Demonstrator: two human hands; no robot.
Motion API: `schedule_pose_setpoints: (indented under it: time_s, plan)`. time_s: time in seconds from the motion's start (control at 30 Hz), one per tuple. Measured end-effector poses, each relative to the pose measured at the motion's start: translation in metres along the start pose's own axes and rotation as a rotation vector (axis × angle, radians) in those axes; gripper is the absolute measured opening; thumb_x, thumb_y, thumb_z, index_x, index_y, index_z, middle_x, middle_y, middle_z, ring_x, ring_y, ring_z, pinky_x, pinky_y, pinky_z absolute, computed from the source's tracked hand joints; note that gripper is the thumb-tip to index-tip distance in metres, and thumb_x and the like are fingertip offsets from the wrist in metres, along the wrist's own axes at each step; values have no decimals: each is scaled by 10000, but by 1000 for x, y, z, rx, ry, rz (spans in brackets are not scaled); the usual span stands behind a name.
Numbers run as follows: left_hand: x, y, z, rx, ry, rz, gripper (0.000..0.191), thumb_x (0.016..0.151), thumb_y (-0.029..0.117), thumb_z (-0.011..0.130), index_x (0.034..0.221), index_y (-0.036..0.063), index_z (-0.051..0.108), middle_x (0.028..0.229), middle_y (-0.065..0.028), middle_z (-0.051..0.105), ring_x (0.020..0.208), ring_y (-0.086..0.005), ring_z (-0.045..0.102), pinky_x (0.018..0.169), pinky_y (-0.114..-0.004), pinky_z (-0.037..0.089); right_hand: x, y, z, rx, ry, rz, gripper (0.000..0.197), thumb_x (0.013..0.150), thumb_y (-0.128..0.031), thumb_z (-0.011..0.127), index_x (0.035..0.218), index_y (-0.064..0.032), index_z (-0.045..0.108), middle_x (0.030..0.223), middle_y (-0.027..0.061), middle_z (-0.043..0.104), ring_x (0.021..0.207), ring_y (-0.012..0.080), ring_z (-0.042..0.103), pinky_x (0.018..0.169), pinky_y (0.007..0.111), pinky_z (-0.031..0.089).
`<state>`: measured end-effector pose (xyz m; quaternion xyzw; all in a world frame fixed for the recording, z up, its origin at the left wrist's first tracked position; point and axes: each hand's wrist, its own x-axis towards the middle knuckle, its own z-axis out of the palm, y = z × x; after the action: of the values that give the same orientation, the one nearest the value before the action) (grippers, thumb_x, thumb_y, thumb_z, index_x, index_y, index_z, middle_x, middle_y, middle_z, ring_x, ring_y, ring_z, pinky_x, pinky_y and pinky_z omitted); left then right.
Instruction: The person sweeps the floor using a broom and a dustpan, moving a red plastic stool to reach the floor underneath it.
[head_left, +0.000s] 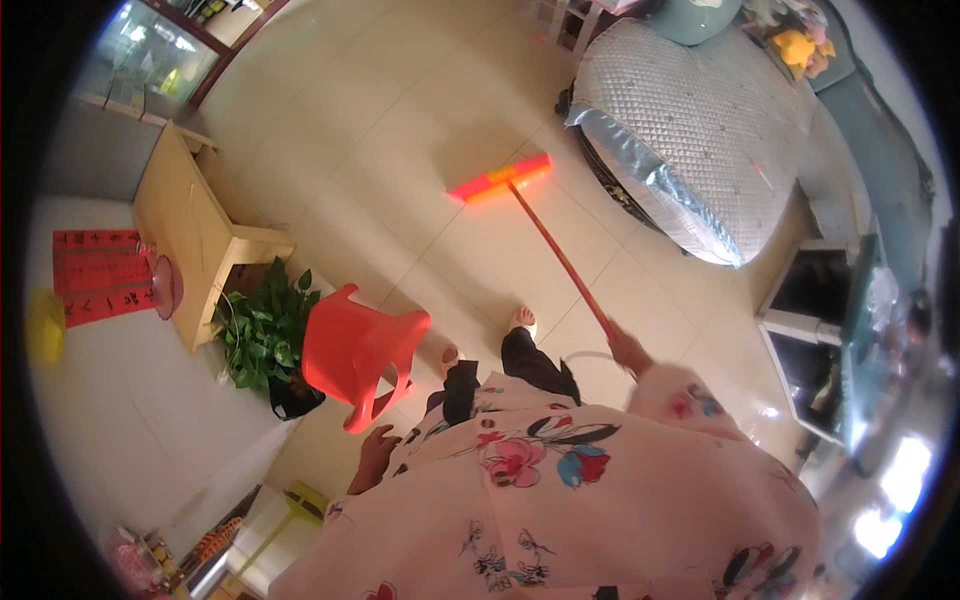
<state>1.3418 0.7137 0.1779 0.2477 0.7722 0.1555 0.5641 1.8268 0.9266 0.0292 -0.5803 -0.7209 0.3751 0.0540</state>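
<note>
My right hand (628, 351) is closed around the upper end of a long reddish-brown handle. At the far end of that handle, the pink and orange head of a broom (501, 178) rests on the beige tiled floor ahead of my feet. My left hand (377, 454) hangs at my left side, fingers slightly curled and apart, holding nothing. Near it stands a red plastic chair (352, 352), not touched by the hand.
A potted leafy plant (270, 330) stands beside the chair, near a wooden bench (187, 232) by the wall. To the right are a quilted silver cover (697, 135) over a rounded piece of furniture and a glass-topped table (810, 337). A green long-handled dustpan (304, 501) lies behind left.
</note>
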Motion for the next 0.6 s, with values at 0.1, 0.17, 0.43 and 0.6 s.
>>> schedule_pose_setpoints:
  time_s: [0.1,0.17,0.43,0.6]
  plan:
    - [0,27,23,48,-5,-64,382,724,123,505,1075,-19,455,818,-146,601,759,-175,570,673,-260,434,-129,19,-30,-57,-259,103,598,762,-78,429,1283,-153,144,747,212,550,689,362,545,584,435,432]
    - [5,-5,32,-77,-13,-87,376,722,122,507,1068,-17,464,825,-150,601,753,-174,572,669,-258,435,-163,-16,-72,-4,-512,262,570,777,-89,420,1280,-175,165,744,233,548,682,386,537,560,441,427]
    - [0,37,49,-38,24,-65,354,721,118,516,1045,-20,479,802,-138,603,737,-169,573,667,-254,435,-113,-13,-93,-414,-485,211,465,804,-207,423,1238,-232,260,637,148,553,580,329,542,520,435,424]
    - [-9,30,51,-138,33,-45,329,739,110,522,1040,-15,481,792,-121,603,724,-149,568,638,-238,434,-16,-12,-74,-462,-383,27,495,793,-185,448,1249,-206,256,641,146,545,578,320,529,523,427,418]
